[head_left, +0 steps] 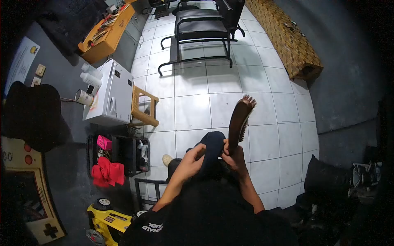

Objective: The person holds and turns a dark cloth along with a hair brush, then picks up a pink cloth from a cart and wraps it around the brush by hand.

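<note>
Low in front of my body, my left hand (191, 162) is closed on a dark navy piece of cloth (215, 146), perhaps a cap; its exact kind is not clear. My right hand (235, 159) grips the lower end of a curved brown brush (237, 119). The brush stands nearly upright, its dark bristles along the right side and a lighter tuft at the top. Right-hand fingers also meet the cloth's right edge, close beside the brush handle.
A black chair (201, 26) stands ahead on white tiles. To the left are a small white fridge (111, 98) with bottles on top, a tan stool (143, 106), a black organizer (123, 153) with red cloth (107, 172), and a yellow toy car (108, 219). A woven bench (287, 41) lines the right.
</note>
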{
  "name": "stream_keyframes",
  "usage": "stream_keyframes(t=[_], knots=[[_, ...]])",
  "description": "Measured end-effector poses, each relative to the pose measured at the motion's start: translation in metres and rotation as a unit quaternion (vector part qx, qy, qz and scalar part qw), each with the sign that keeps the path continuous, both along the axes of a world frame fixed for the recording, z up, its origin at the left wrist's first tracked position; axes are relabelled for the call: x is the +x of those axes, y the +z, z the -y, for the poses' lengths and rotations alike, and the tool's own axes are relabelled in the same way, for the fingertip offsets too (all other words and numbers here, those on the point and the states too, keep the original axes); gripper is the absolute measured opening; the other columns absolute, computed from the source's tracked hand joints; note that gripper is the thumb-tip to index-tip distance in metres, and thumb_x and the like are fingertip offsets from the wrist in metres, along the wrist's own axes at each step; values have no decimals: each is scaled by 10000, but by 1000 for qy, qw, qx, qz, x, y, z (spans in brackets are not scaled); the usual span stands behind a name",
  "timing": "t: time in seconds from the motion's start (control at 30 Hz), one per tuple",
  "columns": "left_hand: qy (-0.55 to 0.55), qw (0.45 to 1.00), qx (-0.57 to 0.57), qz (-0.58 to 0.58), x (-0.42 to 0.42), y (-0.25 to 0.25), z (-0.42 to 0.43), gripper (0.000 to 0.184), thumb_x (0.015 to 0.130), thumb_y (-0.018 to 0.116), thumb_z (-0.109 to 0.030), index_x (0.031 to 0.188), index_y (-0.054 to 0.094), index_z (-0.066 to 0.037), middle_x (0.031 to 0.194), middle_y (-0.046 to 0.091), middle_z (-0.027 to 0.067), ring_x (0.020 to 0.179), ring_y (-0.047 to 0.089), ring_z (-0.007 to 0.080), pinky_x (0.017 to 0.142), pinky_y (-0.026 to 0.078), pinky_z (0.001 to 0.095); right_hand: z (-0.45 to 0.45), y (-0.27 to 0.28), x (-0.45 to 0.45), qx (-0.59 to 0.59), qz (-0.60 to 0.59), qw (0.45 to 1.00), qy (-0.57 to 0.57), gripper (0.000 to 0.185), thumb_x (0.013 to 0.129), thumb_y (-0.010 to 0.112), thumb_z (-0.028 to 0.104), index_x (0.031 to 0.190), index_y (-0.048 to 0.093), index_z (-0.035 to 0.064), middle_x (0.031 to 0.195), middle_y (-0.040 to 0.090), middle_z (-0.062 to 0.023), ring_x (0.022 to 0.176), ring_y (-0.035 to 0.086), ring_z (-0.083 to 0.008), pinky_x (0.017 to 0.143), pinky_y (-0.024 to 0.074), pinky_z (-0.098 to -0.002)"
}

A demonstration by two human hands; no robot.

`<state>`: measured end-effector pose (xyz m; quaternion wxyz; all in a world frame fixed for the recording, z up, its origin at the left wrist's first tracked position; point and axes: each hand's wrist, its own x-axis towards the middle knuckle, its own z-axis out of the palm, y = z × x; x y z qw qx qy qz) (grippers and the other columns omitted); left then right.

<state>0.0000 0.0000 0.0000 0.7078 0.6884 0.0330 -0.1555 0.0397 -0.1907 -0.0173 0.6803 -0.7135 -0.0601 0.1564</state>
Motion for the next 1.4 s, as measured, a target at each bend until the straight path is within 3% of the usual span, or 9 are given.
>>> stream_keyframes(t=[0.2,0.43,0.6,0.73,0.87,1.03,1.17,1.3,1.4], knots=[[156,981,114,11,-5,24,-1,142,829,594,-3,960,616,45,820,660,59,748,593,71,661,461,212,-9,-8,-8,-3,40,998,-40,254,696,622,-63,632,407,57,777,542,-45,737,523,-132,687,427,-271],[345,932,65,91,-9,34,-30,148,821,607,7,954,659,45,832,678,87,748,609,81,697,478,203,-22,7,-5,54,5,995,-82,339,776,672,5,601,388,66,804,624,-72,705,537,-96,624,431,-239],[220,893,319,228,-13,63,-39,139,819,624,-33,942,666,15,797,679,72,688,589,57,598,464,210,-25,-4,3,100,-13,995,-24,344,771,672,-4,630,369,79,928,615,-97,729,530,-89,638,438,-229],[290,944,145,60,-18,54,-12,118,849,612,-94,902,652,4,618,608,35,546,466,17,483,363,194,-38,-8,7,139,-94,984,65,309,753,674,-6,703,376,61,1093,566,-120,845,550,-113,725,471,-256],[214,950,223,47,-21,65,-7,120,848,609,-95,905,630,9,625,594,54,539,450,31,482,369,204,-46,-15,2,156,-82,981,85,274,759,624,-26,705,374,71,1031,587,-98,809,531,-99,695,459,-250],[295,898,283,160,-12,65,-21,60,820,594,-20,865,617,14,811,649,140,719,633,230,653,479,302,-35,-11,2,139,-61,981,120,263,781,616,1,691,380,76,908,609,-66,746,506,-72,637,427,-228],[248,771,485,330,-3,84,-31,136,741,641,28,869,656,-15,894,635,99,820,584,244,726,458,303,-21,-19,2,88,-53,989,108,211,798,616,25,703,432,65,942,608,-71,685,478,-58,603,406,-213],[250,840,362,318,-1,80,-31,164,749,593,84,875,658,2,894,625,113,811,607,235,681,499,282,-19,-24,0,85,-23,994,66,67,812,605,48,849,554,23,1067,603,-85,771,525,-80,674,432,-235],[172,871,313,337,0,78,-28,178,730,587,98,866,655,5,885,626,113,784,612,244,668,505,295,-18,-2,2,52,-11,998,36,245,833,587,85,1069,580,18,1158,581,-92,938,548,-125,811,434,-279]])
